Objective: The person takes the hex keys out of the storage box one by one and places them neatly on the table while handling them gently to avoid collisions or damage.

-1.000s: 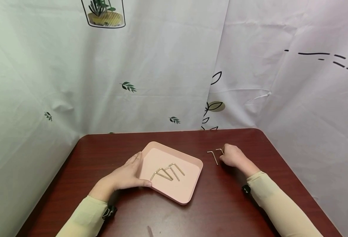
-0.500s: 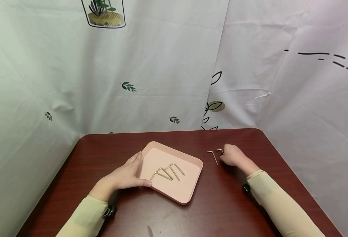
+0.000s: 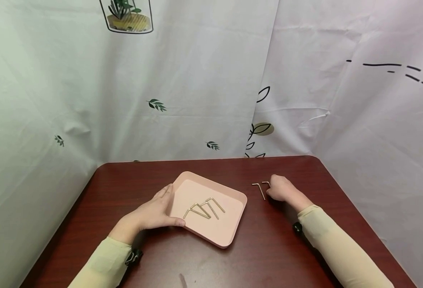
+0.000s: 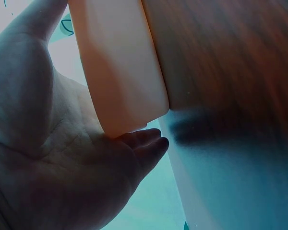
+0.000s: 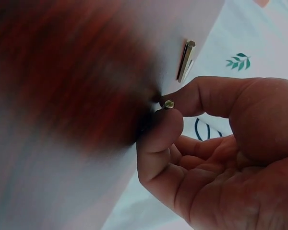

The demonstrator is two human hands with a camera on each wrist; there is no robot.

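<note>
The left hand [image 3: 148,214] rests against the near left corner of a pink tray [image 3: 229,238], thumb on the near rim and fingers straight along the left side. Several brass-coloured hex keys [image 3: 216,205] lie overlapping in the tray. Right of it, the right hand [image 3: 283,189] pinches another hex key [image 5: 169,104] between thumb and forefinger, low at the tabletop. Only this key's short bent arm shows in the head view; the hand hides the rest. One more L-shaped hex key [image 3: 260,192] lies just left of those fingers, apart from them.
The dark red wooden table [image 3: 139,176] has rounded far corners. White patterned cloth [image 3: 197,80] hangs behind and along both sides. A small smudge [image 3: 182,280] marks the table near the front.
The right hand has shifted very slightly left, the pinched hex key with it. The left hand, tray and other keys stay in place.
</note>
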